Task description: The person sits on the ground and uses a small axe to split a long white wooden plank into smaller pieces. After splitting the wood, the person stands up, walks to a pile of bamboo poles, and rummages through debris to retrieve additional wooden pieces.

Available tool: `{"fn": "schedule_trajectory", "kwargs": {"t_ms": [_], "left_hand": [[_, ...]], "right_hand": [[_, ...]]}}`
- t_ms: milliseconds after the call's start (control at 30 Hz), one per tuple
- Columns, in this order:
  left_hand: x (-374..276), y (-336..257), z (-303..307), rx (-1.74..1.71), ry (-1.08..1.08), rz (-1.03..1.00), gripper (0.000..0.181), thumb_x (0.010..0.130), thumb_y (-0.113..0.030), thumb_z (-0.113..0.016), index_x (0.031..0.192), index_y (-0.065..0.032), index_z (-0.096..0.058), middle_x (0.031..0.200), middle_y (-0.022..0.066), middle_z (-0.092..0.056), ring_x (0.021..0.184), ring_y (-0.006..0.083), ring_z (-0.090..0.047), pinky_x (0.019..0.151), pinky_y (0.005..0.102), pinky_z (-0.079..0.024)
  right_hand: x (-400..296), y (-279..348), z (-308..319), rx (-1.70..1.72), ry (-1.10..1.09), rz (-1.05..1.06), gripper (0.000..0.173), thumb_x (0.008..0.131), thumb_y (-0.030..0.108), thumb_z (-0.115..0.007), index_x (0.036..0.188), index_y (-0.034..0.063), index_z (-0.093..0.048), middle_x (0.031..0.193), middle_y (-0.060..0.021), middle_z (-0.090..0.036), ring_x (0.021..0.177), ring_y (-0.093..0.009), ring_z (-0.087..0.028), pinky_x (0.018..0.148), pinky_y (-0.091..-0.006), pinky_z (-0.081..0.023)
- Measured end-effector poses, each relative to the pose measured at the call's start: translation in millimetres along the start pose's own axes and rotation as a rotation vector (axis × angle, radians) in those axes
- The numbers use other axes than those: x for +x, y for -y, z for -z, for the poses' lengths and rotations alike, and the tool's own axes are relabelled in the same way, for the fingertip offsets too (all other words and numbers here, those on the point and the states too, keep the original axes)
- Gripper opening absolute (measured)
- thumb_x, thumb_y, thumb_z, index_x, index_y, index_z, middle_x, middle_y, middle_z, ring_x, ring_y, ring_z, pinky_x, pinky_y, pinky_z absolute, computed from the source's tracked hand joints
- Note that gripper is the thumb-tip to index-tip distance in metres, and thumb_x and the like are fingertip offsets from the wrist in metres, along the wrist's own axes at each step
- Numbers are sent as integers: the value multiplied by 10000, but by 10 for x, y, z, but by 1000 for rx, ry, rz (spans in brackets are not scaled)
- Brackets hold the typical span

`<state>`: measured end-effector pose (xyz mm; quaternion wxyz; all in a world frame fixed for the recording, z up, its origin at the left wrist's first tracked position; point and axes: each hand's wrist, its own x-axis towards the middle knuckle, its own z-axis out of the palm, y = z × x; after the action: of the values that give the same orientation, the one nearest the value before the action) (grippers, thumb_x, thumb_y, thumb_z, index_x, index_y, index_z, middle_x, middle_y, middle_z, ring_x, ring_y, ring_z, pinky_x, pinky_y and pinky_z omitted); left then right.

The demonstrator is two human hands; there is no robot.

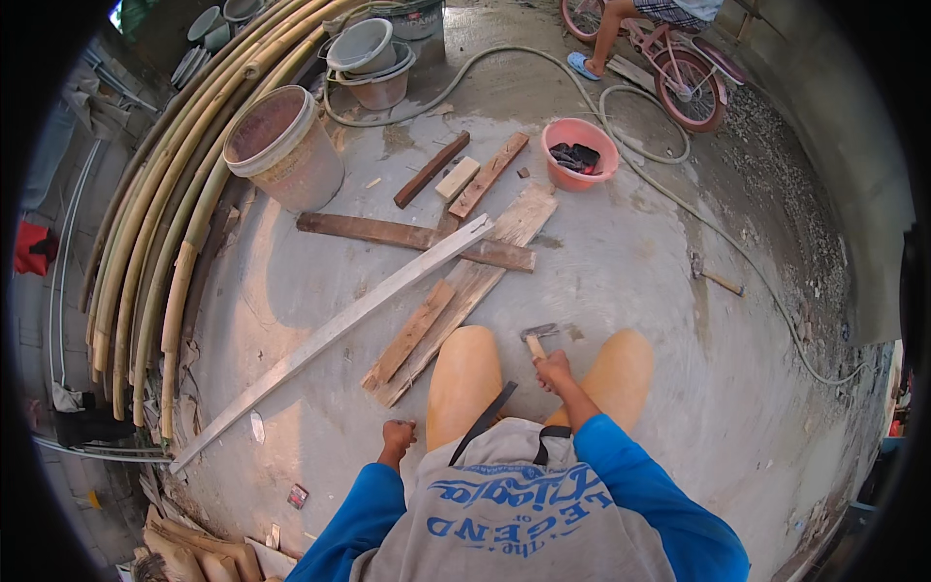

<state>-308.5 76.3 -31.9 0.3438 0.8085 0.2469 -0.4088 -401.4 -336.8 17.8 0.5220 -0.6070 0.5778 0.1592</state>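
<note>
My right hand [554, 371] is wrapped around the short wooden handle of a claw hammer [539, 333], held low between my knees with its metal head pointing away from me. At my left side, my left hand [398, 435] hangs with curled fingers; whether something small is inside them is hidden. Ahead of my left knee lies a wide, weathered plank [476, 287] with a shorter brown board [418, 331] on it. A long pale timber batten [342, 327] runs diagonally across the floor, its far end over a dark brown beam [407, 234].
Wood offcuts [460, 180] lie beyond the beam. A pink basin [580, 178] holds dark items. Bamboo poles [167, 174] and a large bucket [291, 156] line the left. A hose [691, 207] and a second hammer [716, 280] are at right. A person sits on a pink bicycle [676, 73].
</note>
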Motion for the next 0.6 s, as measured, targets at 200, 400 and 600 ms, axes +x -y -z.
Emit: {"fn": "schedule_trajectory", "kwargs": {"t_ms": [200, 400, 600], "left_hand": [[144, -30, 11, -69, 37, -51, 239, 904, -183, -762, 903, 44, -687, 713, 106, -675, 563, 226, -681, 435, 333, -459], [134, -48, 62, -35, 31, -44, 249, 902, -197, -762, 896, 41, -688, 709, 99, -670, 565, 219, -681, 439, 330, -460], [89, -19, 46, -36, 53, -18, 247, 910, -212, -750, 878, 23, -683, 709, 94, -671, 556, 223, -679, 437, 339, -457]], "right_hand": [[64, 18, -52, -29, 7, -10, 404, 944, 290, -706, 765, -69, -654, 579, -137, -632, 436, -233, -610, 400, -395, -479], [84, -23, -31, -137, 17, 29, 402, 936, 294, -719, 797, -81, -680, 614, -160, -671, 478, -252, -662, 429, -401, -521], [12, 61, -29, -164, 22, 21, 387, 938, 277, -720, 822, -91, -685, 643, -178, -685, 502, -261, -683, 444, -398, -539]]}}
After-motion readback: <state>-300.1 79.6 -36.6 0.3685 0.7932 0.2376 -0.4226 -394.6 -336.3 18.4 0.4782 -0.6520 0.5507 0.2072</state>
